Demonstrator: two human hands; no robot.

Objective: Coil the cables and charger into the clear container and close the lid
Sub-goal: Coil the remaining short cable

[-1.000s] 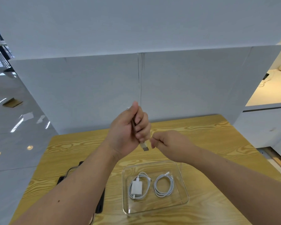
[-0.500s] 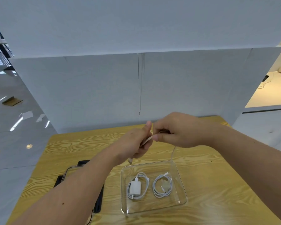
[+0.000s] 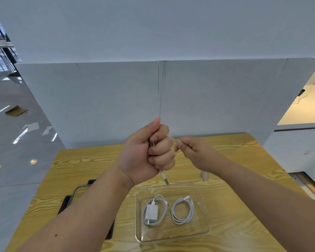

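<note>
The left hand (image 3: 145, 153) is closed in a fist round a cable (image 3: 163, 176), its plug end hanging just below the little finger. The right hand (image 3: 196, 153), just beside the left knuckles, pinches the free run of that cable, judged to be feeding it round the fist so the loops come out small enough to fit. Directly below both hands on the tabletop (image 3: 84, 164) stands the open clear container (image 3: 171, 233), holding the charger (image 3: 151, 212) under the left hand and a coiled cable (image 3: 182, 211) under the right. The lid (image 3: 69, 200) lies beneath the left forearm, within reach for closing, not yet done.
</note>
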